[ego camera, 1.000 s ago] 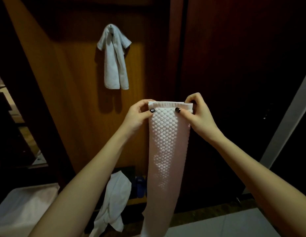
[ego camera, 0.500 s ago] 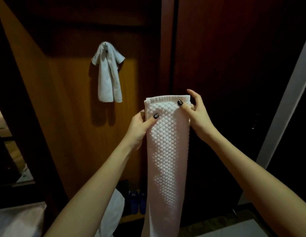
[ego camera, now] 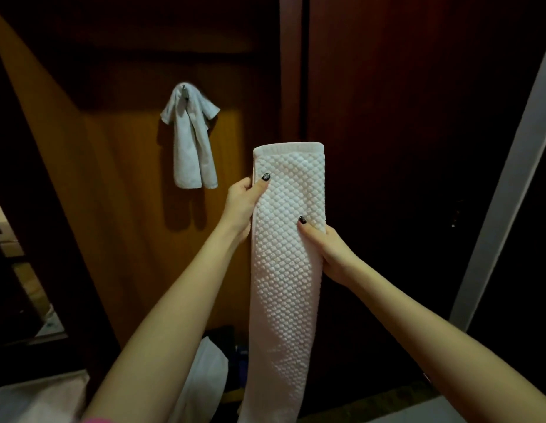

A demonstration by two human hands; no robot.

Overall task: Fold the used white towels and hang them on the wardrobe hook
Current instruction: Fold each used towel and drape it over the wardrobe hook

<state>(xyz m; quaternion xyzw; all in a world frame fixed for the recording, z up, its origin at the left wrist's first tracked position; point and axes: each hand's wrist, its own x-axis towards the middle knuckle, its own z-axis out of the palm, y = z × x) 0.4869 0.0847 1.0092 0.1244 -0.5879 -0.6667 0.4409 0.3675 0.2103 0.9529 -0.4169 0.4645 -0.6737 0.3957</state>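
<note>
We hold a long white towel [ego camera: 284, 270] upright in front of us, folded lengthwise into a narrow strip. Its face is a raised, bubbly weave, with a flat hemmed band across the top edge. The strip hangs straight down, and its lower end runs out of sight at the bottom of the view. Our left hand [ego camera: 242, 206] grips the left edge just below the top, thumb pressed on the front and fingers tucked behind. Our right hand [ego camera: 329, 245] grips the right edge lower down in the same way, its thumb on the front, nail dark. Up and to the left, well apart from the strip, a second white towel [ego camera: 191, 138] is draped over a small metal hook [ego camera: 184, 87] on the orange-brown wardrobe panel [ego camera: 113, 209], its two ends hanging down. Behind our towel stands a dark reddish door [ego camera: 418, 132], with a pale slanted strip [ego camera: 503, 193] to its right. Low down, between our arms, lies a crumpled white cloth [ego camera: 212, 367], and a pale surface [ego camera: 36, 398] shows in the lower left corner. The room is dim.
</note>
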